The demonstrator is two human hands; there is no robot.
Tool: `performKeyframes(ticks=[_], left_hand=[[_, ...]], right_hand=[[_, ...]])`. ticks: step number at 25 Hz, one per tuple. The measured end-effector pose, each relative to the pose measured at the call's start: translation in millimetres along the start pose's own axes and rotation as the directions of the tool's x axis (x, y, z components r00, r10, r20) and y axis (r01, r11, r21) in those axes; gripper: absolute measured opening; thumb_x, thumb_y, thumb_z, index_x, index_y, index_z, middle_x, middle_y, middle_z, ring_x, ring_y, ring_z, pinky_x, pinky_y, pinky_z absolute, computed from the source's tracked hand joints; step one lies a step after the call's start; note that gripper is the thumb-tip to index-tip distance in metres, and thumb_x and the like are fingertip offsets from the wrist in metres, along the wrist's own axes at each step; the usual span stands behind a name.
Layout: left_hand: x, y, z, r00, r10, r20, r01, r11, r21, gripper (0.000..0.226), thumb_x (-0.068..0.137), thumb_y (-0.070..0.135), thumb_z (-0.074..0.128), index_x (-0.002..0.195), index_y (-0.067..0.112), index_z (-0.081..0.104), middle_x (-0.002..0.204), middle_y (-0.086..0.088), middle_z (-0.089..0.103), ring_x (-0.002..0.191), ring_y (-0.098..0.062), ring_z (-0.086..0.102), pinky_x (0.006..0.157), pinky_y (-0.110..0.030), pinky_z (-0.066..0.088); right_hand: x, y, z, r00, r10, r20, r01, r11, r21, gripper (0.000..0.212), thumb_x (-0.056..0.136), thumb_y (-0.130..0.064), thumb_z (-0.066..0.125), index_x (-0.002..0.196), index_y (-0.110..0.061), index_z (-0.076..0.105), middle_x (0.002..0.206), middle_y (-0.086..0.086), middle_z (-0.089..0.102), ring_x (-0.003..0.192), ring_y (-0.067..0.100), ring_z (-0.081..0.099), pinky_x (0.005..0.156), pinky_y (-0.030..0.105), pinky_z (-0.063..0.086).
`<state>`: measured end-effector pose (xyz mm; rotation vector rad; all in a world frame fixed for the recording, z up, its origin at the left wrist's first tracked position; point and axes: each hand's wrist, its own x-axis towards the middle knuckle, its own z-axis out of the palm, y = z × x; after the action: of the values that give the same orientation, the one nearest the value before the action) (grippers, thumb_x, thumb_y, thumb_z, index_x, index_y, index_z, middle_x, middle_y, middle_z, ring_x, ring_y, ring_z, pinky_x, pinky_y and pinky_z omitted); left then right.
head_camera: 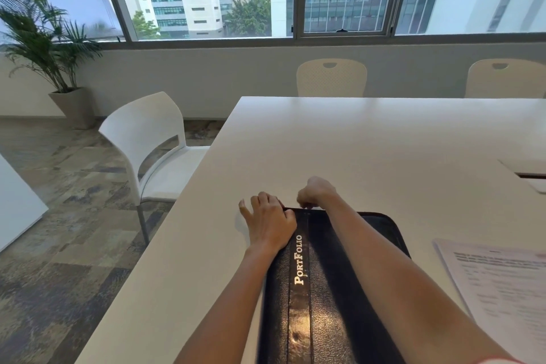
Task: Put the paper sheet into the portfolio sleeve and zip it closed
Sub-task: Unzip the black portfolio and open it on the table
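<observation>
A black leather portfolio sleeve (328,281) with gold "PortFolio" lettering lies flat on the white table (369,151), its long side running away from me. My left hand (270,223) presses down on its far left corner, fingers spread. My right hand (316,190) is at the far edge, fingers pinched together at the zipper line; the zipper pull itself is hidden under the fingers. A printed paper sheet (502,284) lies on the table to the right of the sleeve, outside it.
A white chair (147,139) stands at the table's left side. Two cream chairs (332,77) sit at the far edge. A cable hatch (529,171) is set in the tabletop at right. A potted palm (44,38) stands by the window.
</observation>
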<state>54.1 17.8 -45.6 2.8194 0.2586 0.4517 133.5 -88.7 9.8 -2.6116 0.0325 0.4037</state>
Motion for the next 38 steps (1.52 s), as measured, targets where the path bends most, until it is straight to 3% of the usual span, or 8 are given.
performKeyframes(ticks=[6,10,13,16,20,21,27,38], left_hand=[[2.6,-8.6,2.2,0.998,-0.055,-0.007,0.055,0.998,-0.037,0.044,0.087,0.054,0.044,0.101,0.016,0.06,0.113,-0.004,0.052,0.114,-0.023,0.044,0.11,-0.054,0.017],[2.6,-9.9,5.6,0.998,-0.06,-0.026,0.059,0.998,-0.028,0.048,0.087,0.062,0.046,0.099,0.018,0.061,0.113,-0.003,0.052,0.115,-0.023,0.044,0.11,-0.054,0.019],[2.4,-8.7,4.2,0.997,-0.074,-0.009,0.074,0.997,-0.015,0.05,0.088,0.062,0.046,0.102,0.017,0.062,0.116,-0.005,0.052,0.116,-0.025,0.043,0.109,-0.054,0.019],[1.2,-4.1,2.0,0.996,-0.084,-0.009,0.084,0.995,0.051,0.05,0.089,0.059,0.045,0.108,0.016,0.062,0.117,-0.007,0.055,0.117,-0.027,0.045,0.107,-0.056,0.02],[2.9,30.4,5.6,0.997,0.078,0.018,-0.079,0.995,0.062,0.038,0.093,0.046,0.042,0.109,0.017,0.062,0.117,-0.006,0.059,0.114,-0.025,0.049,0.104,-0.054,0.025],[2.9,45.4,9.2,0.987,0.146,0.06,-0.149,0.988,0.039,0.039,0.095,0.047,0.041,0.11,0.018,0.062,0.118,-0.004,0.06,0.114,-0.024,0.049,0.103,-0.052,0.027],[1.1,110.0,37.6,0.947,0.293,0.131,-0.277,0.953,-0.125,0.046,0.096,0.056,0.041,0.108,0.017,0.062,0.113,-0.004,0.062,0.111,-0.024,0.051,0.101,-0.05,0.031],[3.5,109.0,45.2,0.957,0.283,0.056,-0.272,0.951,-0.149,0.046,0.095,0.056,0.045,0.104,0.015,0.063,0.108,-0.002,0.063,0.107,-0.023,0.052,0.097,-0.046,0.032]], right_hand=[[-11.1,82.5,-54.3,0.979,0.139,-0.146,-0.149,0.987,-0.056,0.005,0.075,-0.009,0.059,0.078,-0.007,0.057,0.092,0.013,0.061,0.1,0.032,0.061,0.092,0.04,0.049],[-28.0,140.3,-78.7,0.967,0.249,-0.052,-0.235,0.952,0.195,0.02,0.08,0.007,0.056,0.06,0.001,0.057,0.059,0.013,0.057,0.057,0.023,0.059,0.046,0.025,0.047],[-41.5,156.5,-80.6,0.968,0.248,-0.042,-0.235,0.951,0.201,0.028,0.078,0.007,0.059,0.052,0.0,0.056,0.039,0.006,0.055,0.037,0.014,0.051,0.032,0.017,0.037],[-52.2,168.7,-83.5,0.983,0.168,-0.078,-0.158,0.98,0.117,0.016,0.08,-0.004,0.066,0.066,0.004,0.068,0.042,0.002,0.057,0.035,0.009,0.05,0.037,0.015,0.035],[-62.9,186.4,-74.1,0.987,-0.09,-0.132,0.095,0.995,0.032,0.02,0.08,-0.004,0.066,0.098,-0.007,0.074,0.088,0.007,0.072,0.083,0.018,0.064,0.074,0.024,0.048],[-65.1,187.9,-68.9,0.98,-0.139,-0.143,0.145,0.989,0.034,0.02,0.081,-0.008,0.069,0.1,-0.01,0.074,0.09,0.007,0.072,0.085,0.018,0.064,0.076,0.026,0.048],[-69.7,196.9,-45.6,0.884,-0.321,-0.34,0.285,0.946,-0.152,0.017,0.084,-0.006,0.06,0.092,-0.005,0.074,0.09,0.011,0.069,0.084,0.023,0.062,0.079,0.034,0.052],[-158.7,223.4,-16.3,0.842,-0.416,-0.344,0.323,0.899,-0.296,0.01,0.089,-0.006,0.056,0.087,-0.005,0.066,0.088,0.006,0.062,0.077,0.012,0.043,0.066,0.02,0.037]])
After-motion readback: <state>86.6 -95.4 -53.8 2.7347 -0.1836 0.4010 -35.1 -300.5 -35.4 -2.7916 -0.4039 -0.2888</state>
